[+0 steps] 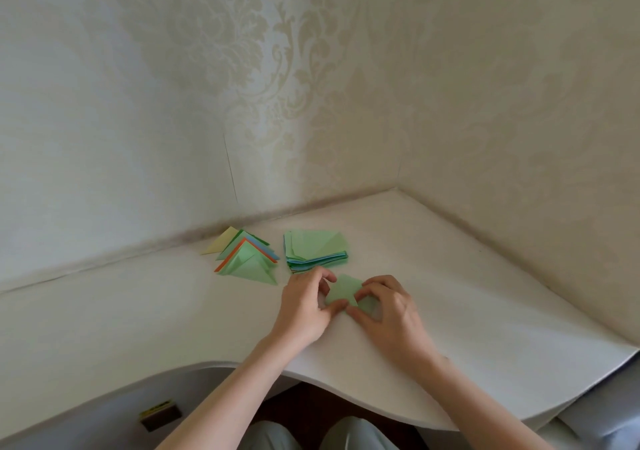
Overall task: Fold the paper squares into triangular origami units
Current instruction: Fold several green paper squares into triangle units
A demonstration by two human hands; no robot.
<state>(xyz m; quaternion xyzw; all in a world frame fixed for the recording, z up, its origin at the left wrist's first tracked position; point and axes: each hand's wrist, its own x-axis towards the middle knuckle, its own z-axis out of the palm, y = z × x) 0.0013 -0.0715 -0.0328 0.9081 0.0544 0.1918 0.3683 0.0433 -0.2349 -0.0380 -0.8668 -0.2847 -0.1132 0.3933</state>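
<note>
A light green paper piece (343,292), partly folded, lies on the white desk (138,311) between my hands. My left hand (304,307) pinches its left edge with thumb and curled fingers. My right hand (384,307) pinches its right side, covering part of the paper. Behind them sits a stack of unfolded paper squares (317,250), green on top with blue edges showing. To the left lies a fanned pile of folded triangles (247,257) in green, orange, blue and pale yellow.
The desk fits into a wallpapered corner (398,186), with walls close behind and to the right. Its curved front edge (346,394) runs over my knees. A small dark box (160,415) lies below the desk at the lower left.
</note>
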